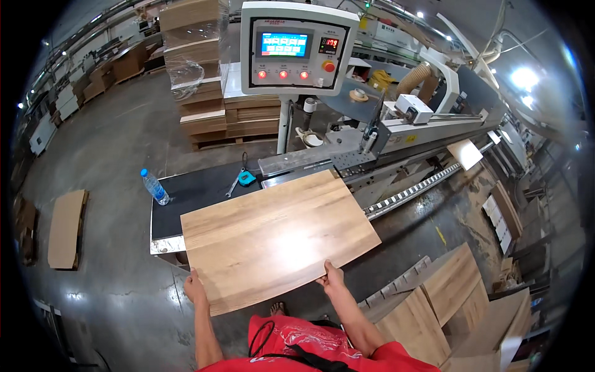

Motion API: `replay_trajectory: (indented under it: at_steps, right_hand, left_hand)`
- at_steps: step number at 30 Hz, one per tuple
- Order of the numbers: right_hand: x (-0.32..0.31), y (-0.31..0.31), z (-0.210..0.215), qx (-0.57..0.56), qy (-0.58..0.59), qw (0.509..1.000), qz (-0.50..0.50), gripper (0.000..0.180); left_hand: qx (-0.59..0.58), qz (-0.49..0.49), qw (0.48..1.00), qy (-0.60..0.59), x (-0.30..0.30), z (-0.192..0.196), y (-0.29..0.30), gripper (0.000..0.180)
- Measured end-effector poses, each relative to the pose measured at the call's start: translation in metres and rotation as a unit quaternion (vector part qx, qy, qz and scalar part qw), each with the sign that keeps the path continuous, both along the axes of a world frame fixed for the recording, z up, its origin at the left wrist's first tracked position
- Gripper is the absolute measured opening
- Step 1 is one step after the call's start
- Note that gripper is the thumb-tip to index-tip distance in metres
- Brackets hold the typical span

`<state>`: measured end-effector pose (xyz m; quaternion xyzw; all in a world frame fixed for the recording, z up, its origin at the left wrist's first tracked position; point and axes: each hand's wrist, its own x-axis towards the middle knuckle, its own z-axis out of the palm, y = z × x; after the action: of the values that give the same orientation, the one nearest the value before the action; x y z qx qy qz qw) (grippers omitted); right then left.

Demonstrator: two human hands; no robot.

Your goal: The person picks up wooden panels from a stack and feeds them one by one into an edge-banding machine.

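1. While it fills most of the middle of the shot, the big wood-grain board lies flat with its far end resting on the black machine table and its near edge sticking out toward the person.
2. Behind the board, the long grey machine runs off to the right, with a control panel on a post above the board's far corner.
3. Stacks of panels sit way back left of the board; more cut boards lean down to its right.
4. Left hand grips the board's near left corner, fingers tucked under.
5. Right hand clamps the near edge, thumb on top.
6. Left of the board: a water bottle, a tape measure and a wrench on the table.
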<state>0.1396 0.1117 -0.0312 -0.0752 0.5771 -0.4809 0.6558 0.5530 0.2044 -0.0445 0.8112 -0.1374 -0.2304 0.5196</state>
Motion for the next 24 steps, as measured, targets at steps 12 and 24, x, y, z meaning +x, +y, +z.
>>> replay_trajectory:
  at_steps: [12, 24]
  right_hand:
    - [0.017, -0.048, 0.007, -0.011, 0.115, 0.993, 0.001, 0.037]
    - [0.005, -0.069, 0.022, 0.028, 0.18, 0.983, 0.009, 0.047]
  left_hand:
    - [0.006, -0.111, 0.991, 0.072, 0.002, 0.024, -0.048, 0.05]
    - [-0.02, -0.112, 0.982, 0.151, -0.019, 0.036, -0.08, 0.051]
